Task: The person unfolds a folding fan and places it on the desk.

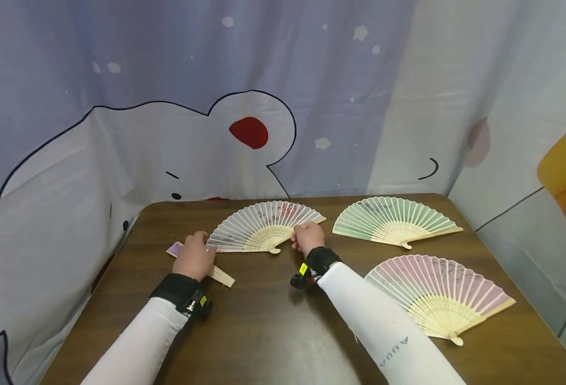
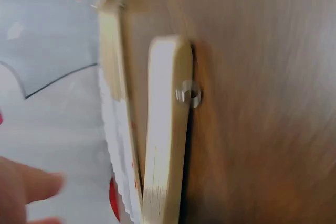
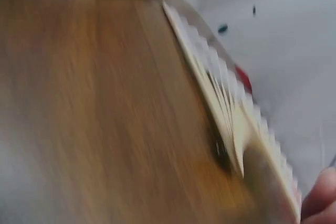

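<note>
A white folding fan (image 1: 251, 227) with a red print lies spread near the table's far edge. My right hand (image 1: 308, 238) is at its right outer rib, fingers curled; in the right wrist view its fingertips (image 3: 321, 195) pinch that edge. My left hand (image 1: 194, 256) is above a folded fan (image 1: 222, 277) lying slantwise, pale wood with a purple end. In the left wrist view that folded fan (image 2: 168, 129) shows its metal pivot, and my left fingers (image 2: 39, 184) stand apart from it. My left hand hides the folded fan's middle in the head view.
Right of the white fan lies a spread green fan (image 1: 394, 219). A spread pink fan (image 1: 442, 294) is nearer, partly behind my right sleeve (image 1: 384, 326). The brown table (image 1: 264, 331) ends at a printed curtain (image 1: 341, 107) behind. Both wrist views are blurred.
</note>
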Available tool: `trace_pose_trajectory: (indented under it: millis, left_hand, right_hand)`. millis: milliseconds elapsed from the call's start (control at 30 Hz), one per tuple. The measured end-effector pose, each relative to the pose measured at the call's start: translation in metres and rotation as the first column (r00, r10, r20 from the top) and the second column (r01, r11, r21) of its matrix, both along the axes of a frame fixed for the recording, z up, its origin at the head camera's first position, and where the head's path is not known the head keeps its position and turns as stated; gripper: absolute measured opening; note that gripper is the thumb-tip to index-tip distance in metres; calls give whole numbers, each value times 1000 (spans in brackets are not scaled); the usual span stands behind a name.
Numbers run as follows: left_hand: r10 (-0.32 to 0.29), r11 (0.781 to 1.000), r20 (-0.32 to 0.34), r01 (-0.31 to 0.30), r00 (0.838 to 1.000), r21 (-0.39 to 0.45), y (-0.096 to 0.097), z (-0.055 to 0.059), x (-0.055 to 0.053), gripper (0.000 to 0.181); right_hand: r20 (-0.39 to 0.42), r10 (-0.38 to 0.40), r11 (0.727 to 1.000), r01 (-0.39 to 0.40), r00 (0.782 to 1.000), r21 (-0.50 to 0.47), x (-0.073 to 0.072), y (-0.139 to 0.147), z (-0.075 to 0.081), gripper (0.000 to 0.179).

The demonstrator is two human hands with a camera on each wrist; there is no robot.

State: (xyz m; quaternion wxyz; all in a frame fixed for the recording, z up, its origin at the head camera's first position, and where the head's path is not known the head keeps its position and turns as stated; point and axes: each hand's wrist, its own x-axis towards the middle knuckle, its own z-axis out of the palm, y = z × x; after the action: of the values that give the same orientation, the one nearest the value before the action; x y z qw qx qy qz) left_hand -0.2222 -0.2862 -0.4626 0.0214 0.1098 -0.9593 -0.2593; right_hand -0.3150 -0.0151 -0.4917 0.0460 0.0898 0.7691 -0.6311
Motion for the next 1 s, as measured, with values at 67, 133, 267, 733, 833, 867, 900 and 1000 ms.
trace_pose_trajectory:
  millis: [67,133,267,733,833,867,900,1000]
  left_hand:
    - [67,991,-49,-61,997,116,-2,0,9,61]
    - [123,968,-100,-96,987,233,-4,0,18,66]
    - [224,865,-124,-139,967,483,-3,0,35,71]
    - [296,188,108,-169,949,967,34,-5,71,69]
    - [316,142,112,-163,942,976,42,-8,74,67]
    - [325,130,107,-157,940,979,43,-9,75,65]
    - [333,121,103,-151,937,981,45,-10,76,64]
    - [356,91,102,-143,929,985,46,-13,78,62]
  right_hand:
    - [-26,46,999,-46,999,-26,6,-11,7,23]
    - [-50,119,991,-122,992,-61,16,-24,14,26]
    - [-71,310,942,-316,948,-112,38,-50,28,25]
    - [-58,653,719,-594,755,361,78,-96,20,23]
    - [-22,728,615,-638,686,463,84,-105,17,30]
    - [-9,749,585,-654,663,480,86,-108,18,33]
    - [5,767,555,-668,641,495,89,-110,18,35]
    - [34,791,508,-687,611,520,96,-117,21,38]
